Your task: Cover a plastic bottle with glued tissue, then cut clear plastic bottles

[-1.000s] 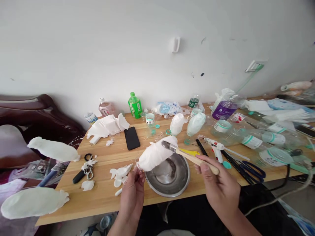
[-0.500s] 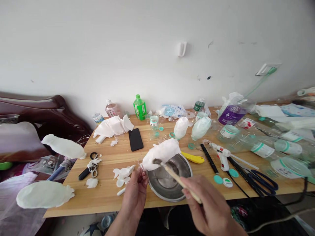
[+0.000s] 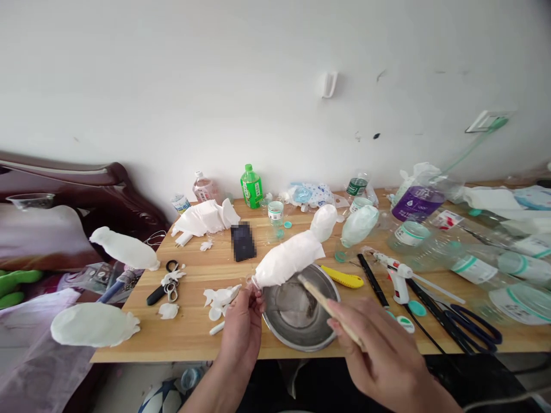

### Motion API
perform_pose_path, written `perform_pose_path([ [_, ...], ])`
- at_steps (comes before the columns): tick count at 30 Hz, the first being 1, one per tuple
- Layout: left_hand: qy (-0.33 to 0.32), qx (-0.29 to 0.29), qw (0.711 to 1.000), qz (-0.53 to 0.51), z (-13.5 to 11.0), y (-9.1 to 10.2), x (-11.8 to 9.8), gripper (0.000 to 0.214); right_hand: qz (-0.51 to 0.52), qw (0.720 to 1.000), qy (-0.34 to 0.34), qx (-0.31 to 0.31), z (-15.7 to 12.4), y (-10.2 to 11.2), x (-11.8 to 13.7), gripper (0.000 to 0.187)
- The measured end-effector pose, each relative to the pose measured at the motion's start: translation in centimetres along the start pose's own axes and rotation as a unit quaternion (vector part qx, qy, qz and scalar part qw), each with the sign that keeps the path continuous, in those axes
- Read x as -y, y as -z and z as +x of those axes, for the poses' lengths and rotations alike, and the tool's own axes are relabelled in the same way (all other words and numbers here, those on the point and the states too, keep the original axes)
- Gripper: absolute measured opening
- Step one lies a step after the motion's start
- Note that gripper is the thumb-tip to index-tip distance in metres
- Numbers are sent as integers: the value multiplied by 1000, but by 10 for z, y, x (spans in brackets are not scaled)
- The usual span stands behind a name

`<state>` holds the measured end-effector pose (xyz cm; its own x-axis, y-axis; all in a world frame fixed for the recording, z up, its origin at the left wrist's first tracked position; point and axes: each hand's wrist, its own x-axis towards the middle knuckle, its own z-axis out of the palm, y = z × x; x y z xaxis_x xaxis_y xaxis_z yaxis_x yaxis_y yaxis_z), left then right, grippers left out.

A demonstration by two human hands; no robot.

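Observation:
My left hand (image 3: 243, 314) is closed around the neck end of a plastic bottle wrapped in white paper (image 3: 289, 258). The wrapped bottle is tilted, its wide end up and to the right, over the far side of a metal bowl (image 3: 275, 331). My right hand (image 3: 373, 344) grips a brush by its pale wooden handle (image 3: 329, 310). The brush head points down into the bowl, just below the wrapped bottle; its bristles look dark and blurred. Cloudy liquid seems to lie in the bowl. Torn white paper pieces (image 3: 220, 298) lie beside my left hand.
White paper-covered shapes (image 3: 94, 324) stick out over the table's left edge. A yellow utility knife (image 3: 343, 277), a black marker (image 3: 372, 280), a glue gun (image 3: 399, 277) and scissors (image 3: 473, 328) lie to the right. Clear bottles (image 3: 476, 268) crowd the far right. A green bottle (image 3: 252, 188) stands by the wall.
My right hand has taken the brush off the wrapped bottle's surface and lowered its head into the bowl. The wrapped bottle stays in my left hand. The whole view has shifted a little.

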<state>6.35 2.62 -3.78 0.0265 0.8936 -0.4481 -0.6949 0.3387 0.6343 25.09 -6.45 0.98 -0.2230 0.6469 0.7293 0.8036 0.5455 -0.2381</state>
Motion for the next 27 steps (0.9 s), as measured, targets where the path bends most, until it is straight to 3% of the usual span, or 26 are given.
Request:
perform_pose_path([
  [5,-12,5,1000,4,-2,-4,-5,11,-14,997,66,-29,26,-3,3,46],
  [11,68,-12,996,-52,-16,-9,-5,11,42,996,81,6,29,-20,28,36],
  [14,98,-13,992,-82,-24,-8,-5,16,63,996,65,9,28,-10,18,40],
  [19,133,-8,987,-94,-31,-7,-8,29,16,996,35,-81,34,11,-2,47],
  [25,135,-21,984,-117,-30,-3,-4,37,60,996,64,23,22,5,10,40],
  [27,139,-13,983,-118,-29,-1,-2,29,54,997,50,3,26,8,1,40],
])
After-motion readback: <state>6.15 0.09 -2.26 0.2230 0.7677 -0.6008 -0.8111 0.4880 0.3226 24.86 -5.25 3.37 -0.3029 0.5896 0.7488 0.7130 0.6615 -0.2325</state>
